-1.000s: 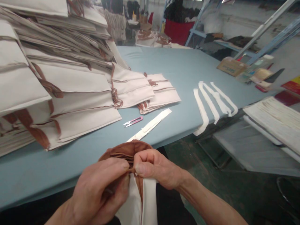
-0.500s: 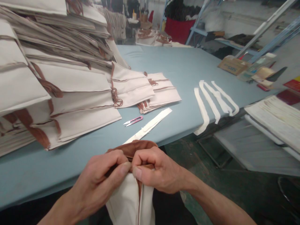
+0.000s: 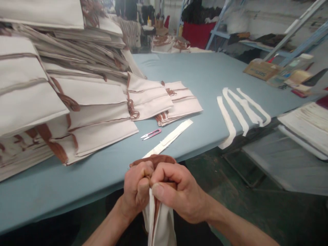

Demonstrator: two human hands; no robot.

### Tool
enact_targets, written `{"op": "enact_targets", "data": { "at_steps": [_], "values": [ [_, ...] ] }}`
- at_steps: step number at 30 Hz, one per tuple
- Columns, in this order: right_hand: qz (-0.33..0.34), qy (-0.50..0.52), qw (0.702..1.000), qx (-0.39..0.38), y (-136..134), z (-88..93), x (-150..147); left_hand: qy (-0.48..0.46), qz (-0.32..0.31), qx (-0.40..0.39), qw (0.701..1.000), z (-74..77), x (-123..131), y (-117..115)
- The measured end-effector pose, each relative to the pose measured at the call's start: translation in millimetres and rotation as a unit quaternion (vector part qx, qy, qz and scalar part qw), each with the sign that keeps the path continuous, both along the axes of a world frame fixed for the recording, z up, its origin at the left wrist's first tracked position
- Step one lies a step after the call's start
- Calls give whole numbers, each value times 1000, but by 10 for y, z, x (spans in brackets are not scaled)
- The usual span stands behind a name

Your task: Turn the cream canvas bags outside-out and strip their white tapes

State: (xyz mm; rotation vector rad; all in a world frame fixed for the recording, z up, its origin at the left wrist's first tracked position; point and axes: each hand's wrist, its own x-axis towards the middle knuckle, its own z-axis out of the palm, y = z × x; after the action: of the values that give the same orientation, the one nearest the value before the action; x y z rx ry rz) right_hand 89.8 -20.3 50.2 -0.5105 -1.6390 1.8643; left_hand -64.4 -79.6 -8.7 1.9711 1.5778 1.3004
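A cream fabric piece with brown trim (image 3: 164, 218) hangs down in front of me below the table edge. My left hand (image 3: 138, 186) is closed on its brown-edged top, fingers curled under. Right beside it, my right hand (image 3: 179, 191) pinches the same edge between thumb and forefinger. The two hands nearly touch, and the exact spot they grip is hidden by the fingers. A brown band (image 3: 156, 159) of the piece curves up behind the hands. Past it on the table lie a white strip (image 3: 169, 138) and pink-handled thread snips (image 3: 151, 134).
Tall stacks of cream fabric pieces with brown ties (image 3: 102, 118) fill the left of the blue-covered table (image 3: 205, 73). Several white strips (image 3: 235, 111) lie at the right edge, some overhanging. A cardboard box (image 3: 261, 69) stands at the far right, and a lower stand (image 3: 282, 157) is beside the table.
My left hand has turned and curled in closer to the right hand, folding the fabric's left side narrower. The view has shifted slightly left.
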Motion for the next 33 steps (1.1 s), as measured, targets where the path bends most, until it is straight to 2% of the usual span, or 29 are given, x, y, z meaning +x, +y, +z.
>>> {"op": "enact_targets", "data": {
  "at_steps": [2,6,9,12,18,21,24,27,30,33],
  "values": [
    [42,-32,999,-9,63,6,96,-20,-3,41,999,2,-22,11],
    [124,-50,991,30,177,31,226,-38,-25,95,994,50,-98,-12],
    [133,-60,988,60,219,54,246,-34,-52,94,994,118,-142,-33],
    [107,-80,985,111,231,88,252,-19,-85,74,993,258,-167,-46],
    [80,-96,966,225,269,171,298,55,-146,-15,988,710,-165,-84],
    [86,-71,966,232,276,176,314,16,-166,-83,982,832,-133,-82],
    [86,-2,975,205,240,138,311,-129,-181,-177,959,808,-54,-84],
    [71,44,989,121,187,67,296,-270,-134,-264,916,665,56,-109],
    [55,6,997,62,177,3,289,-353,-73,-278,890,483,135,-125],
    [52,-12,996,72,213,-35,302,-380,-60,-257,887,372,141,-105]
  ]
}}
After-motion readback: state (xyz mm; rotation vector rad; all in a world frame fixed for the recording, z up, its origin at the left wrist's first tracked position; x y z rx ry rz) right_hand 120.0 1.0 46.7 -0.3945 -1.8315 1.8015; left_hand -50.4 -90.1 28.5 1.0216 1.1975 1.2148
